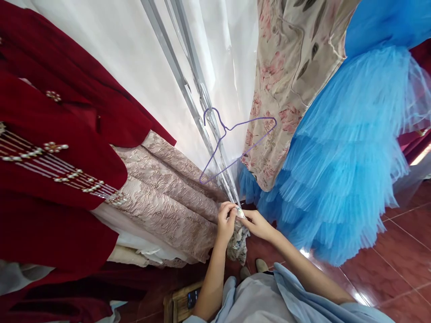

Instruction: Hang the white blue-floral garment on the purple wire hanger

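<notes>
Both hands meet low in the middle of the head view, on a patterned garment (pixel 238 246) that hangs down below them. My left hand (pixel 226 219) pinches its upper edge between thumb and fingers. On the other side of the same edge, my right hand (pixel 257 223) is closed with its fingertips on the cloth. The garment is pale with a small dark and bluish print; its kind I cannot make out. Above the hands, apart from them, a purple wire hanger (pixel 225 130) hangs tilted with nothing on it.
Red jackets with beaded trim (pixel 67 166) and a pinkish brocade skirt (pixel 168 197) hang at left. A floral dress (pixel 269 89) and a tiered blue tulle dress (pixel 340 170) hang at right. Metal rails (pixel 178 63) run before a white curtain (pixel 101 40). A phone (pixel 193 298) lies on a wooden stool (pixel 178 305).
</notes>
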